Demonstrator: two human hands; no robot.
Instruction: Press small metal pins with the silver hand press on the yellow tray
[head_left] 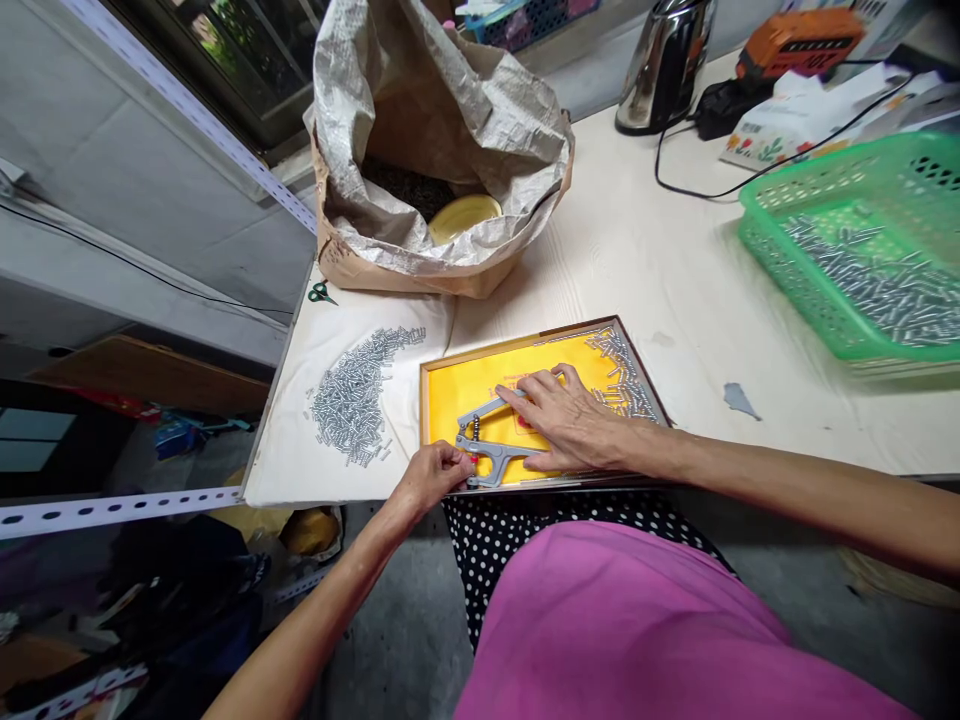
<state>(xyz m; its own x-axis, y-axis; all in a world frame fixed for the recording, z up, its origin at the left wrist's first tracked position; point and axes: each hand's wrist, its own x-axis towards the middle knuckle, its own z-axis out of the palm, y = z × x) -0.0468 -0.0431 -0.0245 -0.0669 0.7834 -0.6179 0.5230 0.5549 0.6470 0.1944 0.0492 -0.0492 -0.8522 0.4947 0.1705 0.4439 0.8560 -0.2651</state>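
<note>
A pair of grey snap-fastener pliers (501,452) lies over a shallow tray (525,345) with a yellow lining. My right hand (566,420) grips the handles, fingers on the upper one and thumb by the lower one. At the jaw end, my left hand (437,474) is closed in a pinch; whatever is between its fingertips is too small or hidden to make out. A bit of red shows at the jaws beside those fingertips. Small metal pins (626,375) are heaped along the tray's right end. Left of the tray, many small metal springs (352,395) lie in a pile.
A green basket (847,345) holds more metal pins at right. Behind the tray stands a large open sack (442,265) with dark contents and a yellow dish (465,215). Small scissors (322,292), a kettle (664,70) and a cable (697,192) are on the table.
</note>
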